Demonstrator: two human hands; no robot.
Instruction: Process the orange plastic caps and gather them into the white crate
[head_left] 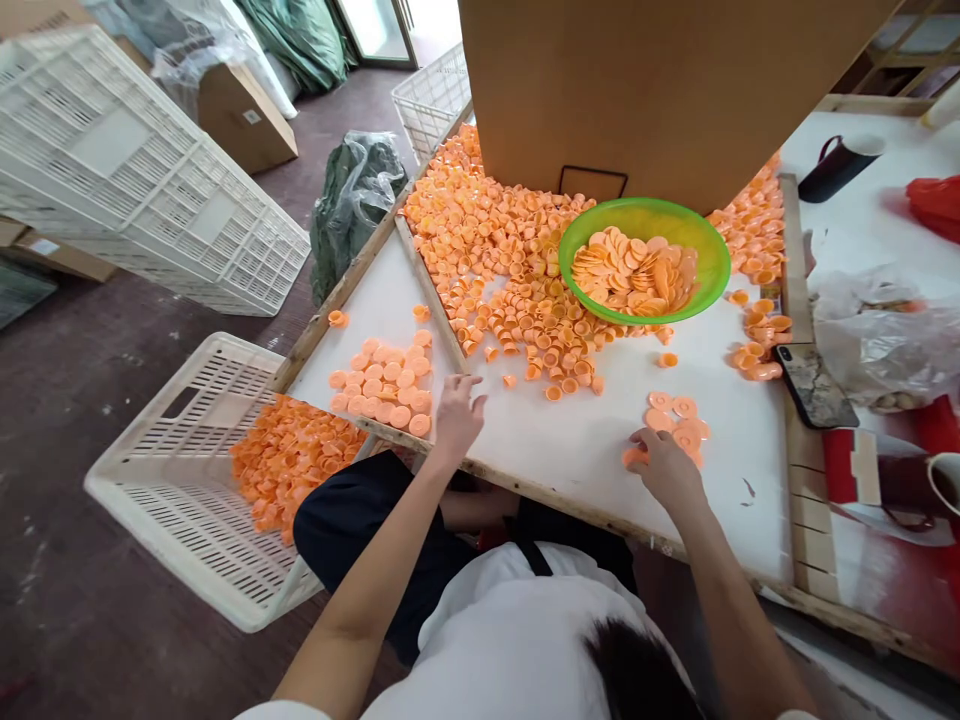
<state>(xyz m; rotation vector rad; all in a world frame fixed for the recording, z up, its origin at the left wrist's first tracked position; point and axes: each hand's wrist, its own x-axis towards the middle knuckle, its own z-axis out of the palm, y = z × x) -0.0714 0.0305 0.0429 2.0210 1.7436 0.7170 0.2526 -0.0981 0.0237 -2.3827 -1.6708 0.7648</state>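
My left hand (459, 415) is over the white tabletop (525, 440), by the near end of a wooden divider strip, its fingers apart and nothing visible in them. Left of it lies a group of flat orange plastic discs (390, 378). My right hand (670, 470) has its thumb and fingers closed on the edge of an orange disc (634, 456). Several more flat discs (684, 406) lie just beyond those fingers. Past both hands spreads a heap of small orange cups (517, 270). A green bowl (716, 268) full of flat orange discs stands at the heap's front.
A tall cardboard box (645, 90) stands behind the bowl. Wooden rails (341, 285) edge the table. At right are a phone (816, 385), a dark mug (840, 168) and a plastic bag (877, 330). On the floor, a white crate (150, 470) holds orange pieces; stacked crates (150, 170) stand behind.
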